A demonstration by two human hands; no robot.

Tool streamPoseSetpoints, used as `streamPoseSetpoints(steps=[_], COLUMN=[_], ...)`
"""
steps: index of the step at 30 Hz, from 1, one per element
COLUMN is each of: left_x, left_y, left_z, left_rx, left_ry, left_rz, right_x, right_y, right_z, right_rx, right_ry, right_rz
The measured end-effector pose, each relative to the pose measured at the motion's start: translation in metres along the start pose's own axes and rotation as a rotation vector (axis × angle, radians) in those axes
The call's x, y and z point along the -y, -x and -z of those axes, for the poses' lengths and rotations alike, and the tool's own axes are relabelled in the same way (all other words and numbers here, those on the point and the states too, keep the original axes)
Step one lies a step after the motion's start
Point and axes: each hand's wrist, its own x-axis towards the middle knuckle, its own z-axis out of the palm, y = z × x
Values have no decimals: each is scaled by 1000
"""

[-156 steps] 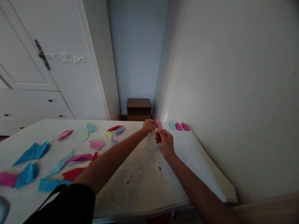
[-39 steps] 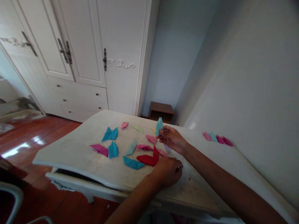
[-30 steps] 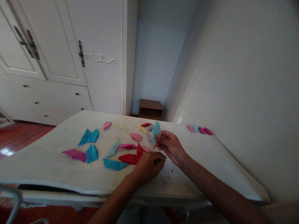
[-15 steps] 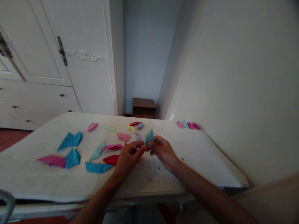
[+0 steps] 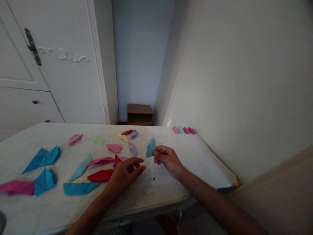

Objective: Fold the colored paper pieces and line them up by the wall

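Between the thumb and fingers of my right hand (image 5: 168,160) is a light blue folded paper piece (image 5: 150,148), held up above the table. My left hand (image 5: 127,173) is apart from it, with thumb and forefinger spread and nothing between them. Under and beside that hand lie a red folded paper (image 5: 100,175) and a blue folded paper (image 5: 80,188). A magenta folded paper (image 5: 101,161) and a pale blue one (image 5: 80,168) rest just beyond. Some of the red paper is hidden by my left hand.
More folded papers spread leftward, including a large blue one (image 5: 42,159) and a pink one (image 5: 114,148). A row of several small folded papers (image 5: 184,130) stands at the table's far right corner, by the wall (image 5: 232,81). A white wardrobe (image 5: 73,88) rises behind the table (image 5: 176,189).
My left hand has let go of the light blue paper and drawn back to the left. My right hand still holds the paper. The view has turned rightward.
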Motion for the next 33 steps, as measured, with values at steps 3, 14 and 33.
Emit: streamPoseSetpoints(steps=[3,14,33], left_x=[0,4,13], left_y=[2,0,-6], left_z=[-2,-4,-6], left_rx=[50,99,91], left_ry=[-152,-260,-344], left_rz=[-68,-136,-166], right_x=[2,9,34], right_y=[-8,-75,-54], right_z=[23,122,250], right_rx=[-77,-446,-848], right_ry=[39,449,1197], right_rz=[-1,-113,-470])
